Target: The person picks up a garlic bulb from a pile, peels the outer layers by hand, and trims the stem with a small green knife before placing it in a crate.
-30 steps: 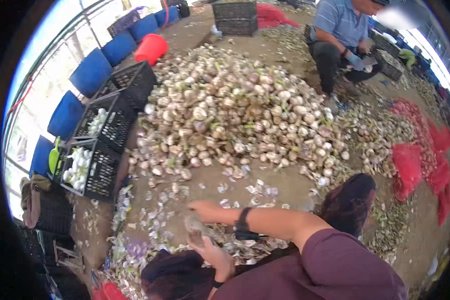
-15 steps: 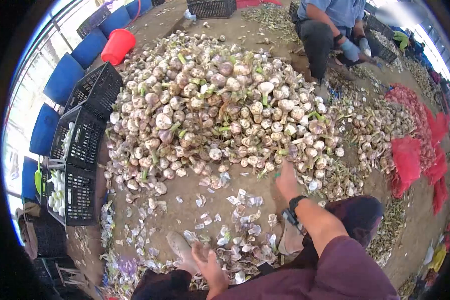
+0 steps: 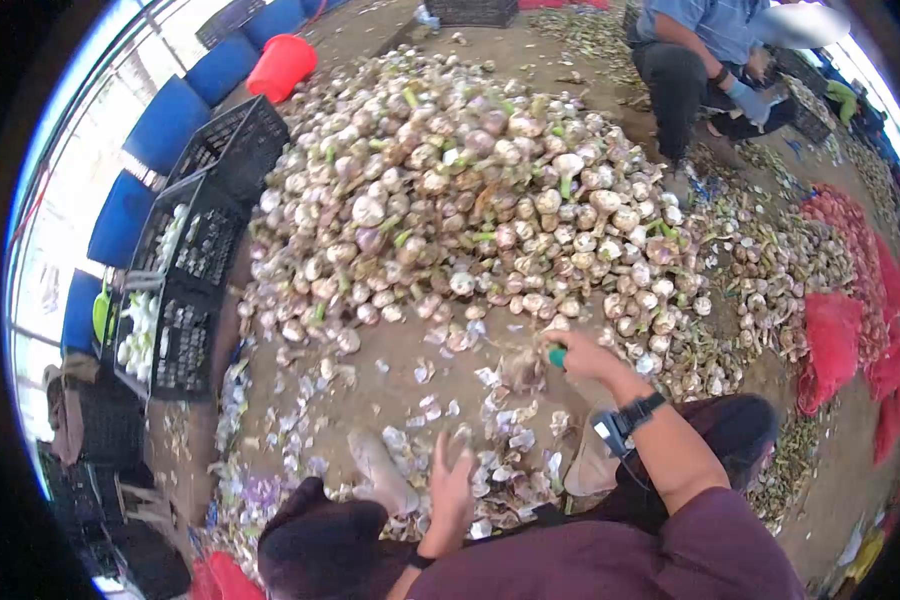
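Note:
Beside the pile of garlic bulbs (image 3: 440, 210), my right hand (image 3: 588, 362) is closed. A green piece (image 3: 557, 357), perhaps a tool handle, shows at its fingers. Just left of those fingertips is a motion-smeared garlic bulb (image 3: 522, 370) with stringy roots or stem, apparently in their grip. My left hand (image 3: 453, 488) is held low over peeled garlic skins (image 3: 505, 480), fingers apart and nothing in it. A dark watch (image 3: 625, 420) is strapped to my right wrist.
Black crates (image 3: 185, 340), some holding white peeled bulbs (image 3: 140, 330), line the left side. A red bucket (image 3: 282, 68) leans by the far-left pile edge. Another person (image 3: 705, 70) crouches at the upper right. Red mesh sacks (image 3: 832, 335) lie on the right.
My right hand has drawn back from the pile's edge, now with a blurred bulb at its fingers. My left hand has risen and spread its fingers. The view has shifted.

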Demonstrator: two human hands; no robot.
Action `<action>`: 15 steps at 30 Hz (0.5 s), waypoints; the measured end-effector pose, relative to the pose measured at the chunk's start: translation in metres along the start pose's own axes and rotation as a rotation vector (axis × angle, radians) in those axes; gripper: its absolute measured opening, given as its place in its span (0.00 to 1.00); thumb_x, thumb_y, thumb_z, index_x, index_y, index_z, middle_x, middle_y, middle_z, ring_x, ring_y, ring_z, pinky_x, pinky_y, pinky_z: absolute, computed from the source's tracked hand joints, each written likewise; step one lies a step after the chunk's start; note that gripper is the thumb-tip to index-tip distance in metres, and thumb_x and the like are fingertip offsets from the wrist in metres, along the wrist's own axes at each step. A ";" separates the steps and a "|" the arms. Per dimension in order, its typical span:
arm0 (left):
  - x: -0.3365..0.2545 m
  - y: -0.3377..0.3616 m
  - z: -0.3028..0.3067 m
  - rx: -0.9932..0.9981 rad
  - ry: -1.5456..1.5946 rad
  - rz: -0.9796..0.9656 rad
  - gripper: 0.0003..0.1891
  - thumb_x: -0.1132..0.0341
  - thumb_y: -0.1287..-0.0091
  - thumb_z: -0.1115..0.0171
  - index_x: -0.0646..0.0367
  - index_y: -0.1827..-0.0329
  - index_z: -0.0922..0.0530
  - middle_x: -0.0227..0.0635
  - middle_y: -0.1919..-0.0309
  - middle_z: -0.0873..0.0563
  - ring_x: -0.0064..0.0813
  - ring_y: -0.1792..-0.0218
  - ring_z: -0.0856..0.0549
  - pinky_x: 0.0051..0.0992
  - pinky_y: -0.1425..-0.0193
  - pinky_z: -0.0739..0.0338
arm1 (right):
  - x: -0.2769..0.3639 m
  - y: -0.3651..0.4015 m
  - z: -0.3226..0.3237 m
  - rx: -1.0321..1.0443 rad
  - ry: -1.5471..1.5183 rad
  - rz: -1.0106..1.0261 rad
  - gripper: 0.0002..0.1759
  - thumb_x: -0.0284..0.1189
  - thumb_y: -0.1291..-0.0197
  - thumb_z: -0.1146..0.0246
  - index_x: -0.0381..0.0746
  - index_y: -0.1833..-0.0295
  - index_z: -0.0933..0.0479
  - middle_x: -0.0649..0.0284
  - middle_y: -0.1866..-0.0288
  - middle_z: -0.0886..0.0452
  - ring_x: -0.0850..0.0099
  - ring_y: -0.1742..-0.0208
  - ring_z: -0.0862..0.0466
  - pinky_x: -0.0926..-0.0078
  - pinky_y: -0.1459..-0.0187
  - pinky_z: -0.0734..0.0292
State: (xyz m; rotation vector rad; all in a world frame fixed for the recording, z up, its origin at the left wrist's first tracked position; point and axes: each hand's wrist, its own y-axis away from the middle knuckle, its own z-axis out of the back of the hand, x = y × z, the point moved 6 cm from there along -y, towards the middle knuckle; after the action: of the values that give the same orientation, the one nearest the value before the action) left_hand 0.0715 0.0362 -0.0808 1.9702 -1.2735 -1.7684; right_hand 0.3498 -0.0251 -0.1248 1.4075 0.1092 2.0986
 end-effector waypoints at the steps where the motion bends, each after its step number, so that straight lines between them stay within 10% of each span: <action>1: 0.001 0.001 0.000 0.030 0.085 0.056 0.29 0.74 0.36 0.49 0.59 0.32 0.46 0.44 0.42 0.31 0.35 0.43 0.28 0.32 0.41 0.33 | 0.028 0.019 -0.013 0.147 -0.165 0.017 0.15 0.33 0.42 0.42 0.43 0.49 0.24 0.63 0.59 0.19 0.72 0.60 0.22 0.73 0.58 0.28; 7: -0.030 0.039 -0.018 0.448 0.315 0.137 0.37 0.60 0.41 0.37 0.55 0.32 0.47 0.40 0.42 0.30 0.39 0.44 0.27 0.37 0.42 0.29 | 0.122 0.095 -0.060 0.245 -0.579 0.138 0.17 0.33 0.40 0.40 0.42 0.46 0.28 0.69 0.59 0.23 0.80 0.60 0.26 0.80 0.58 0.30; 8: -0.033 0.040 -0.019 0.432 0.347 0.041 0.37 0.64 0.46 0.32 0.55 0.34 0.43 0.38 0.46 0.27 0.33 0.50 0.22 0.27 0.53 0.22 | 0.130 0.106 -0.069 0.194 -0.837 0.130 0.22 0.32 0.41 0.39 0.42 0.42 0.33 0.69 0.58 0.25 0.81 0.60 0.27 0.84 0.59 0.31; 15: -0.056 0.055 0.001 0.165 -0.561 -0.710 0.45 0.75 0.60 0.26 0.61 0.36 0.42 0.41 0.42 0.33 0.36 0.40 0.31 0.30 0.37 0.35 | 0.149 0.129 -0.109 0.056 -0.811 -0.053 0.22 0.33 0.42 0.37 0.34 0.45 0.32 0.64 0.56 0.23 0.79 0.59 0.26 0.80 0.59 0.29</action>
State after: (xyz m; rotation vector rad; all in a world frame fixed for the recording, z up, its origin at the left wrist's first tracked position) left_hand 0.0505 0.0429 -0.0056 2.2937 -0.9024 -2.7822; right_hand 0.1617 -0.0251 -0.0014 2.1419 -0.1212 1.3494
